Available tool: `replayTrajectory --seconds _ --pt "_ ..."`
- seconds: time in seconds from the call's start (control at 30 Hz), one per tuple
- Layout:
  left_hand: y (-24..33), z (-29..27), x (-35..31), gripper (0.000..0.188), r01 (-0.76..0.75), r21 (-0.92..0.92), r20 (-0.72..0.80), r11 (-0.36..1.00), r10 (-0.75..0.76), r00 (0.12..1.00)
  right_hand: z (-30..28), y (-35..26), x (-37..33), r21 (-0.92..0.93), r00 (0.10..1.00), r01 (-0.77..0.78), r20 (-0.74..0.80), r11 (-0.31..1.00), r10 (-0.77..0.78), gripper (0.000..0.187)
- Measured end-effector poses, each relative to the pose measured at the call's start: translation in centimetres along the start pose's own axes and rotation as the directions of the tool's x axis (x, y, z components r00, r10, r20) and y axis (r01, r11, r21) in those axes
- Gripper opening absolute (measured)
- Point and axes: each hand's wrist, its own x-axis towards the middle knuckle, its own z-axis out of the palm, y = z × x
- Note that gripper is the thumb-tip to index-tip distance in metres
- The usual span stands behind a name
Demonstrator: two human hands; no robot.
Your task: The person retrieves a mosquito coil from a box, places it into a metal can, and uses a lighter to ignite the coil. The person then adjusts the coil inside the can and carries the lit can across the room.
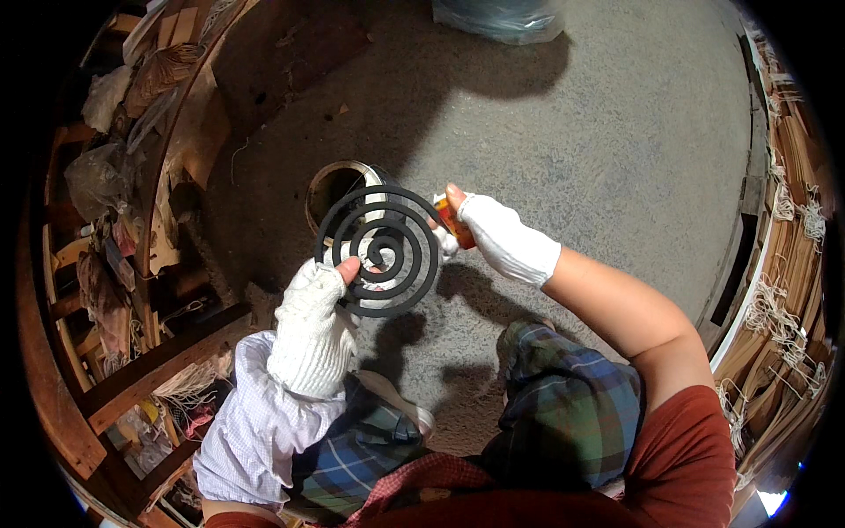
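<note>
A black mosquito coil (433, 260) is held out flat in front of me by my left hand (310, 308). That hand wears a white knitted glove with bare fingertips, and its thumb presses on the coil's lower left. My right hand (512, 239), in a similar white glove, grips a small red and yellow box (458, 225) by the coil's right edge. Fingers around the box are partly hidden, and I cannot see any match. Behind the coil, a round open tin (315, 201) is on the floor, partly covered by it.
Wooden framing (167, 361) with plastic bags and scraps lines the left side. Bundles of brown strips tied with white string (783, 326) stand along the right. A clear plastic-wrapped object (502, 19) sits on the concrete floor (607, 132) at the far side.
</note>
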Motion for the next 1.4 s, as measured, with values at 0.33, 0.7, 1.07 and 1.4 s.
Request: replayTrajectory --seconds 0.33,0.7,1.07,1.4 --pt "0.2 -0.7 0.0 0.024 -0.023 0.029 -0.001 0.999 0.023 1.0 1.0 -0.9 -1.1 0.397 0.983 -0.184 0.074 0.899 0.169 0.035" --pt "0.1 -1.2 0.4 0.025 -0.015 0.02 -0.05 1.0 0.016 0.999 -1.1 -0.5 -0.8 0.015 0.992 0.044 0.116 0.999 -0.045 0.037" --pt "0.3 -0.7 -0.2 0.023 -0.024 0.002 -0.01 1.0 0.024 1.0 0.2 -3.3 -2.1 -0.187 0.965 -0.081 0.231 0.979 0.124 0.03" --pt "0.0 -0.5 -0.2 0.02 -0.026 0.028 0.008 0.999 0.026 1.0 0.3 0.4 -0.7 0.104 0.993 -0.119 0.009 0.987 0.118 0.053"
